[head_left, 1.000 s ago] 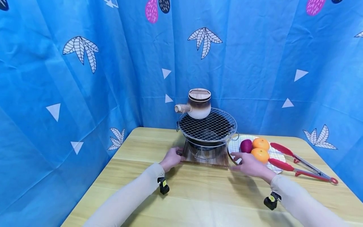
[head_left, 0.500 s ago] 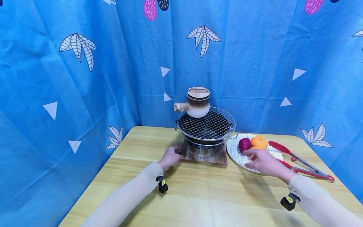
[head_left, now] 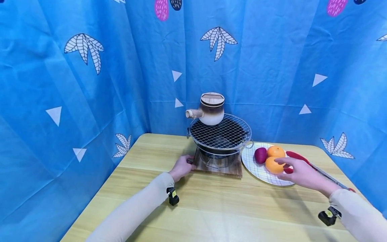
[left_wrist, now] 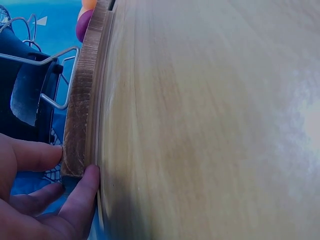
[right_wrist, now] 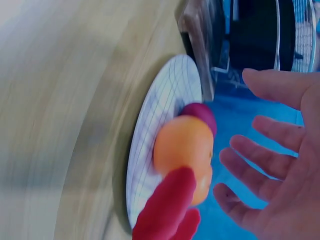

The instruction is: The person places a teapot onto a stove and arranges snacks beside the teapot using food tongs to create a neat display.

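Observation:
A small grill (head_left: 220,132) with a round wire mesh stands on a dark wooden board (head_left: 223,172). My left hand (head_left: 182,167) pinches the board's left front corner, thumb on the upper face and a fingertip (left_wrist: 90,175) at the lower edge. On the mesh sits a clay pot (head_left: 211,112) with a wooden lid and side handle. My right hand (head_left: 300,171) hovers with parted fingers over the right side of a white checked plate (head_left: 255,169), overlapping the front orange (head_left: 273,165) in the head view. The right wrist view shows the hand holding nothing.
A second orange (head_left: 275,152) and a purple round fruit (head_left: 260,155) share the plate. Red-tipped tongs (head_left: 297,156) lie at its right, partly hidden by my right hand. A blue patterned curtain (head_left: 266,67) hangs behind the wooden table (head_left: 217,215).
My right hand has moved right, from beside the board's right corner across the plate toward the tongs. My left hand stays on the board's corner.

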A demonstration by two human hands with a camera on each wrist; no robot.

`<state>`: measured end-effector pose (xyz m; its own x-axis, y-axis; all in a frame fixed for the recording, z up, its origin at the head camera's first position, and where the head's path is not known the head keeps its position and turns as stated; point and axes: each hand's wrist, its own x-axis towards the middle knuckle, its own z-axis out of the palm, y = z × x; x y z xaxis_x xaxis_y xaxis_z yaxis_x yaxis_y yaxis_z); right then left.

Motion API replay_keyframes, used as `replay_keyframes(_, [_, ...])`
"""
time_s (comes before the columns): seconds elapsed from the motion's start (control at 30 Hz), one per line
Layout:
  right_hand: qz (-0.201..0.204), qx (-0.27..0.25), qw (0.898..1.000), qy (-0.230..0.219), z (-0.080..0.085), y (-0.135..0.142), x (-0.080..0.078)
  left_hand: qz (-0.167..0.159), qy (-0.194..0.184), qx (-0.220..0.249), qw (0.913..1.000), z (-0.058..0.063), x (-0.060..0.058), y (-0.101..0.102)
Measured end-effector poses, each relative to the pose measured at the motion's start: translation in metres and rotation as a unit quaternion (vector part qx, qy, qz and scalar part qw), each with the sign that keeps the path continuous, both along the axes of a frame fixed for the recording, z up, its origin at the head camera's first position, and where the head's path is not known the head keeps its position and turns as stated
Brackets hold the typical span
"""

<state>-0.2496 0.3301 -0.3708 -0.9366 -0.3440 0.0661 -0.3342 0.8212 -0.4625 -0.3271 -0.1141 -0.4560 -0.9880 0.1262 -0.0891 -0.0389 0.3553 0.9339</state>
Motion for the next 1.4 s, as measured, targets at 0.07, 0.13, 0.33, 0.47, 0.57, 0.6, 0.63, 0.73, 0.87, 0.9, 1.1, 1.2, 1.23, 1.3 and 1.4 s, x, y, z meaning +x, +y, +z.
replay_keyframes(0.07, [-0.004, 0.005, 1.0, -0.005, -0.001, 0.006, 0.001, 0.001, 0.0, -0.003, 1.0, 0.0, 0.0, 0.0])
replay_keyframes(0.13, [-0.007, 0.014, 1.0, -0.002, -0.002, 0.012, 0.002, 0.002, -0.001, -0.003, 1.0, 0.0, 0.0, 0.001])
replay_keyframes(0.33, [-0.01, 0.023, 1.0, 0.015, -0.008, 0.029, 0.002, 0.0, 0.001, 0.003, 1.0, 0.0, 0.0, 0.001])
replay_keyframes(0.47, [-0.016, 0.03, 0.999, 0.019, -0.012, 0.041, 0.0, 0.0, 0.003, 0.007, 1.0, 0.0, -0.001, 0.001])
replay_keyframes(0.57, [-0.022, 0.037, 0.999, 0.019, -0.012, 0.048, 0.0, 0.0, 0.006, 0.005, 1.0, 0.0, -0.001, 0.0])
replay_keyframes(0.6, [-0.021, 0.039, 0.999, 0.021, -0.012, 0.051, 0.001, 0.001, 0.006, 0.007, 1.0, 0.0, -0.001, 0.0])
replay_keyframes(0.63, [-0.022, 0.04, 0.999, 0.024, -0.012, 0.053, 0.001, 0.001, 0.006, 0.007, 1.0, -0.001, -0.002, -0.001])
replay_keyframes(0.73, [-0.024, 0.045, 0.998, 0.029, -0.013, 0.061, 0.001, 0.002, 0.006, 0.004, 1.0, -0.001, -0.002, -0.001])
replay_keyframes(0.87, [-0.03, 0.051, 0.998, 0.024, -0.016, 0.071, 0.001, 0.004, 0.003, 0.007, 1.0, -0.001, -0.001, -0.001])
replay_keyframes(0.9, [-0.034, 0.056, 0.998, 0.022, -0.017, 0.074, 0.001, 0.002, 0.005, 0.007, 1.0, -0.002, -0.001, -0.001])
replay_keyframes(1.1, [-0.048, 0.087, 0.994, 0.043, -0.022, 0.091, -0.001, 0.004, 0.009, 0.002, 1.0, -0.002, -0.001, 0.0])
replay_keyframes(1.2, [-0.056, 0.099, 0.992, 0.047, -0.025, 0.099, -0.002, 0.006, 0.011, -0.002, 0.9999, -0.002, 0.0, 0.0])
replay_keyframes(1.23, [-0.059, 0.101, 0.992, 0.043, -0.026, 0.102, -0.003, 0.006, 0.012, -0.002, 0.9999, -0.002, 0.0, 0.0])
replay_keyframes(1.3, [-0.064, 0.102, 0.992, 0.038, -0.027, 0.107, -0.004, 0.005, 0.015, -0.001, 0.9999, -0.002, 0.001, 0.0])
replay_keyframes(1.4, [-0.067, 0.1, 0.992, 0.033, -0.03, 0.114, -0.005, 0.002, 0.012, 0.008, 0.9999, -0.002, 0.001, 0.0])
